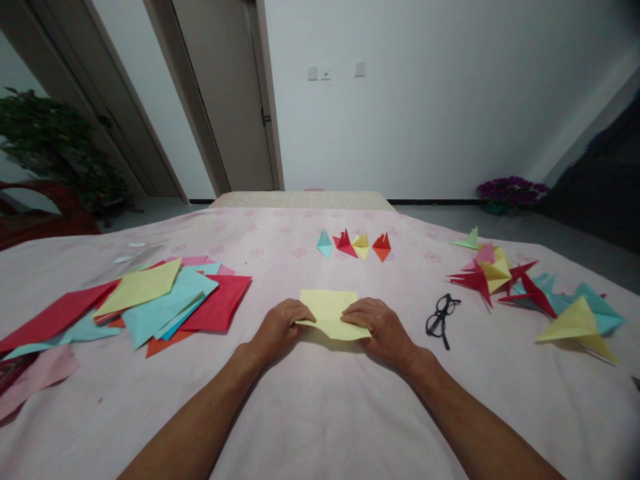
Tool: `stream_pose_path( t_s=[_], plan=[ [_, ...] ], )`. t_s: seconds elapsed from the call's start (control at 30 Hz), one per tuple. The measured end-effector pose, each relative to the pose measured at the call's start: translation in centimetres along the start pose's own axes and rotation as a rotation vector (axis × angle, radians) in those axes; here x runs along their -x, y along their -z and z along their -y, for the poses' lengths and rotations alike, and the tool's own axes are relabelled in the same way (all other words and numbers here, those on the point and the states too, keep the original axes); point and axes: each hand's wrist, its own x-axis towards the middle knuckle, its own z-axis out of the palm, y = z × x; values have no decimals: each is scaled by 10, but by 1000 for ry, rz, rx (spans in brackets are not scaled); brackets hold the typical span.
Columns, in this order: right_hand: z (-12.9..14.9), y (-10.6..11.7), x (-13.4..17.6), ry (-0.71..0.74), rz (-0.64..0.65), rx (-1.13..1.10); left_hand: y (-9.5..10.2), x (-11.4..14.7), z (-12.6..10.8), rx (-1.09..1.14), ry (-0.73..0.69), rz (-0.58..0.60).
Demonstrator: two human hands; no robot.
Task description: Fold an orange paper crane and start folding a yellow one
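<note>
A pale yellow sheet of paper (330, 308) lies in front of me at the middle of the table, its near edge bent upward. My left hand (284, 327) grips its left near corner between thumb and fingers. On the opposite side, my right hand (377, 327) pinches the right near part, fingertips resting on top of the sheet. Both thumbs are mostly hidden. Beyond the sheet stands a row of small folded paper cranes: a light blue one (325, 245), a red one (345, 244), a yellow one (361, 247) and an orange-red one (382, 247).
Loose coloured paper sheets (170, 300) are piled at the left. Black eyeglasses (441, 319) lie right of my right hand. Farther right are several larger folded paper pieces (533, 287). A pink flower-patterned cloth (320, 413) covers the table.
</note>
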Motion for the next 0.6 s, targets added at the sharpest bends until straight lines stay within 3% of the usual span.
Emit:
stream_pose_path(
  t_s=[0.43, 0.6],
  plan=[
    [-2, 4, 0, -168, 53, 25, 1, -4, -2, -50, -12, 8],
    [3, 4, -5, -382, 12, 63, -1, -8, -3, -115, 174, -22]
  ],
)
